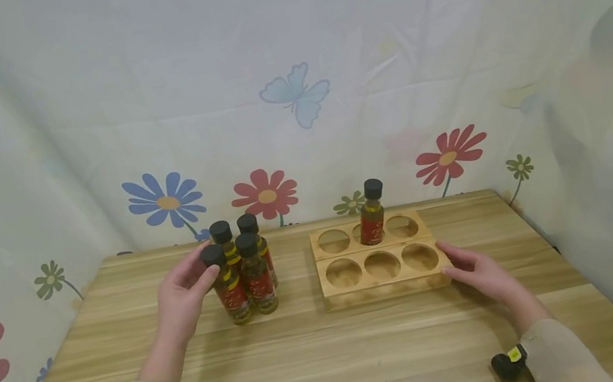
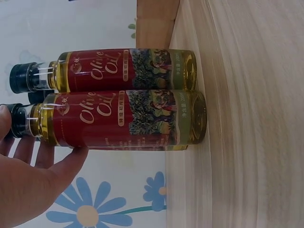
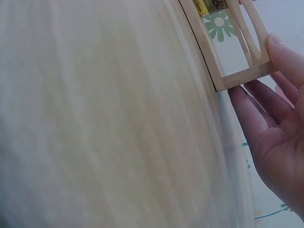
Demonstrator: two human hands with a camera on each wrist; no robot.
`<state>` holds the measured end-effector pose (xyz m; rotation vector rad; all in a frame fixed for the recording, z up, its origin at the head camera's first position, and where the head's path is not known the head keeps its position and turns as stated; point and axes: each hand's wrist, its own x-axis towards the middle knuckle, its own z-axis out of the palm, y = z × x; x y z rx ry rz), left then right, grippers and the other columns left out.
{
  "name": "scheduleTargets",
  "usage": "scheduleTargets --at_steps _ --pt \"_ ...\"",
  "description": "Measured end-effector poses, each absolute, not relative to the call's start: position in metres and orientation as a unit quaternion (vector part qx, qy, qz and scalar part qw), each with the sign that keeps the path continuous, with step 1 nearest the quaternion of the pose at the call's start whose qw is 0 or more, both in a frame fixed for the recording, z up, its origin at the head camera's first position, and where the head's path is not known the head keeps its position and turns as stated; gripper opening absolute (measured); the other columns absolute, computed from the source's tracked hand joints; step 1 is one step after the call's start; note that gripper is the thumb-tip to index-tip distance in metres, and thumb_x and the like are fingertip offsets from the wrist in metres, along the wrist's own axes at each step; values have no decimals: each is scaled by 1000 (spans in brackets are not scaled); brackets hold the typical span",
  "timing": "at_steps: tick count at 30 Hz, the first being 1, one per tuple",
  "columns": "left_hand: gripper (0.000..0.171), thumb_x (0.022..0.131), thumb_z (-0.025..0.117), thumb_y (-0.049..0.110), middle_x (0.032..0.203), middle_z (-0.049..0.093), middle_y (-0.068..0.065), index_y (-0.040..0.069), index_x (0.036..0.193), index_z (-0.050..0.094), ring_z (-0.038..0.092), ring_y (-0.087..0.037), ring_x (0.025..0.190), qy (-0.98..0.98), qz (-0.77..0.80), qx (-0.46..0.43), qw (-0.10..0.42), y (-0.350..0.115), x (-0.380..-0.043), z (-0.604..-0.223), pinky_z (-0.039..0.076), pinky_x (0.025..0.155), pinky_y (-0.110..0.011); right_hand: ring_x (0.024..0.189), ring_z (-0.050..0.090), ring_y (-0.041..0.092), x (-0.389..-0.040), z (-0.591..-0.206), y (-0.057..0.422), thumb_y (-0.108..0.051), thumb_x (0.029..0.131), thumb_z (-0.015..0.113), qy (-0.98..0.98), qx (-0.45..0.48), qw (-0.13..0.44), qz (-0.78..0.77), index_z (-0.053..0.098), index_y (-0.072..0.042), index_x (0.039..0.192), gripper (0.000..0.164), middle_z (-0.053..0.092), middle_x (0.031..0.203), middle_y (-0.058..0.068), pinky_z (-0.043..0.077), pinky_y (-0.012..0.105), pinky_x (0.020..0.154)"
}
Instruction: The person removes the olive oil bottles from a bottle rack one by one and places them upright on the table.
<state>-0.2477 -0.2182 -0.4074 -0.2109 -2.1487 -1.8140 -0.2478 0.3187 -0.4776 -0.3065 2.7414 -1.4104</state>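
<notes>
My left hand (image 1: 181, 300) grips the front-left olive oil bottle (image 1: 233, 298) around its neck, thumb by the black cap. In the left wrist view that bottle (image 2: 102, 114) shows a red label and golden oil, its base at the wooden surface. Three similar bottles stand close against it, including the front-right one (image 1: 261, 286). At the right end of a light wooden rack (image 1: 386, 289) is my right hand (image 1: 487, 272), holding its corner. The right wrist view shows the thumb on the rack's top edge and the fingers (image 3: 247, 107) against its end.
Two rows of round holes run along the rack. One olive oil bottle (image 1: 372, 227) stands upright in its back middle hole. Behind the wood-grain table (image 1: 335, 362) hangs a cloth (image 1: 197, 121) printed with flowers and butterflies.
</notes>
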Motion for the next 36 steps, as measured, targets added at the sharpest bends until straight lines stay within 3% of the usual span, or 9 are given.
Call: scheduleTargets --at_steps 4,7,9,18,27,36 --pt "46 94 70 16 120 65 10 8 138 59 63 -2 104 -751 -636 -75 160 -218 -250 -409 51 85 -18 141 33 36 -248 -479 319 -31 98 64 883 -102 19 -458 39 -5 151 64 34 156 15 32 30 110" --pt "46 94 70 15 119 65 10 7 138 59 63 -2 105 -747 -638 -84 163 -217 -252 -410 52 85 -18 141 33 36 -248 -480 320 -30 98 64 879 -108 16 -464 39 -4 151 64 35 155 16 31 11 101" --pt "47 94 70 14 119 65 10 7 138 59 63 -2 105 -748 -637 -85 166 -216 -252 -411 52 85 -18 140 33 36 -248 -481 320 -29 98 64 875 -112 15 -470 40 -4 151 63 35 155 16 29 5 96" --pt "51 95 69 20 138 56 -18 10 143 54 60 -3 111 -758 -630 -80 149 -215 -253 -411 48 89 -16 140 33 36 -248 -482 320 -28 98 64 874 -114 15 -472 39 -3 151 64 34 155 17 28 4 95" --pt "57 95 69 24 140 55 -18 8 146 49 57 -5 113 -769 -622 -60 132 -214 -246 -403 47 90 -14 140 33 36 -248 -483 320 -28 98 64 874 -116 12 -472 40 -3 150 63 35 155 16 29 4 95" --pt "53 96 68 23 132 61 -16 10 145 51 58 -1 110 -778 -595 -55 192 -216 -234 -382 46 91 -13 140 33 35 -249 -484 320 -29 98 64 874 -116 12 -472 40 -4 151 63 34 156 16 29 5 95"
